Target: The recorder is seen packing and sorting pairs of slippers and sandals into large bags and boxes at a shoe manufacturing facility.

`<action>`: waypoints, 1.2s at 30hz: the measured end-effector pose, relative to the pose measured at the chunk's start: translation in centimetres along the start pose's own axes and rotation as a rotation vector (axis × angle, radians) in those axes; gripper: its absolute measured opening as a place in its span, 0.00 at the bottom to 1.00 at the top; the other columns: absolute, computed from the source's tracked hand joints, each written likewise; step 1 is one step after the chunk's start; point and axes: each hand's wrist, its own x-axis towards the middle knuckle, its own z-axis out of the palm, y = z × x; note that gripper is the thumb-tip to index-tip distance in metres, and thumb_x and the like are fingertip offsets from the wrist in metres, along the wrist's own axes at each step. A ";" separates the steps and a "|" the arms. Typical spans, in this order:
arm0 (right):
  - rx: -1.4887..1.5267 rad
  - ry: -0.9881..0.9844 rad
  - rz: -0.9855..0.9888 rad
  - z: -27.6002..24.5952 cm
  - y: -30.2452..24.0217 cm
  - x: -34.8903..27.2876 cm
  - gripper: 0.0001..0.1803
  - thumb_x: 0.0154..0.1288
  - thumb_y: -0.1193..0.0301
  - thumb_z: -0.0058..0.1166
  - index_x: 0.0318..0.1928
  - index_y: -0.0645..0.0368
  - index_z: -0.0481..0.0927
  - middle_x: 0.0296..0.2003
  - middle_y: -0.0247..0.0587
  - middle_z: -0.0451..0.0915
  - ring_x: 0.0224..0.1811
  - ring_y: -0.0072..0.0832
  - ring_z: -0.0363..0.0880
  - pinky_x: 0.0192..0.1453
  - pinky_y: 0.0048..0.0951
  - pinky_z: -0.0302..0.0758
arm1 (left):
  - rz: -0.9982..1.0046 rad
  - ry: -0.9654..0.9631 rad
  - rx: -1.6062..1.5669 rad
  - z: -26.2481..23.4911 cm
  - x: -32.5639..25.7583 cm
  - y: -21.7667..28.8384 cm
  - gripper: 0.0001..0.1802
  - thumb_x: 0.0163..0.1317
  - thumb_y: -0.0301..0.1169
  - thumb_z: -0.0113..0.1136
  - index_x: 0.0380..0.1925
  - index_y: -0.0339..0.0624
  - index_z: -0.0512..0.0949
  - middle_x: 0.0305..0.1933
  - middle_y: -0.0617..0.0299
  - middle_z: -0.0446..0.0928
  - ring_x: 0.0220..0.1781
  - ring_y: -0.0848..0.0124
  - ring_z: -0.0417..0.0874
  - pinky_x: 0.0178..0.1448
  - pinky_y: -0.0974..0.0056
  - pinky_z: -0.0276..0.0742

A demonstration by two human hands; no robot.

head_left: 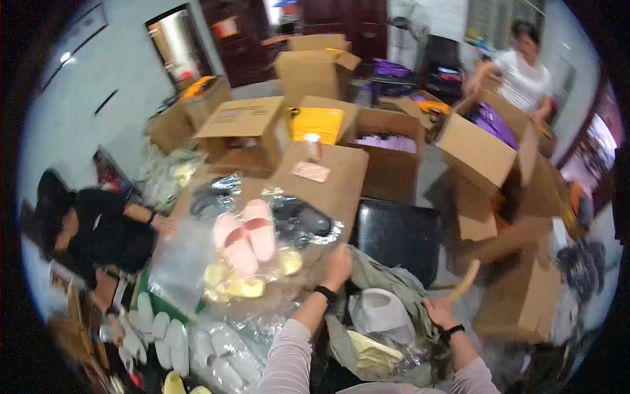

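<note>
In front of me hangs a grey-green cloth sack (392,266) with its mouth spread wide. My left hand (338,268) is closed on the left part of its rim, beside the table edge. On the opposite side my right hand (442,312) grips the rim, fingers wrapped over the cloth. Inside the sack lie white slippers (380,310) and pale yellow slippers (374,351), partly under clear plastic. Left of the sack, pink slippers (244,238) rest on the table (341,167) among yellow slippers (246,287) and bagged black slippers (314,220).
A black chair (397,236) stands beyond the sack. Cardboard boxes (478,152) crowd the right and back. At left, a co-worker in black (105,226) reaches toward clear bags (177,266); more white slippers (172,341) lie below. Another person (525,79) stands at the back right.
</note>
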 end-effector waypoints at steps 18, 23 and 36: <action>-0.092 -0.148 -0.045 0.4 -2.3 13.0 0.40 0.67 0.43 0.24 0.39 0.71 0.78 0.36 0.62 0.78 0.44 0.55 0.73 0.48 0.45 0.67 | -0.086 -0.059 -0.090 -3.1 -15.3 1.9 0.16 0.61 0.29 0.48 0.48 0.35 0.65 0.44 0.44 0.65 0.47 0.47 0.69 0.49 0.52 0.66; -0.021 -0.421 -0.003 -3.4 -6.4 9.9 0.30 0.68 0.54 0.37 0.54 0.72 0.69 0.51 0.59 0.72 0.52 0.48 0.71 0.53 0.37 0.68 | -0.209 0.061 0.030 -3.0 -18.7 1.3 0.23 0.51 0.22 0.52 0.49 0.33 0.65 0.48 0.42 0.64 0.51 0.46 0.68 0.51 0.50 0.66; -0.316 -0.054 -0.688 -0.4 -3.5 3.9 0.34 0.43 0.53 0.65 0.44 0.68 0.72 0.42 0.55 0.74 0.54 0.48 0.66 0.65 0.48 0.53 | -0.405 0.104 -0.066 -5.4 -20.8 -0.2 0.22 0.51 0.26 0.49 0.49 0.39 0.67 0.44 0.43 0.73 0.50 0.44 0.70 0.56 0.45 0.60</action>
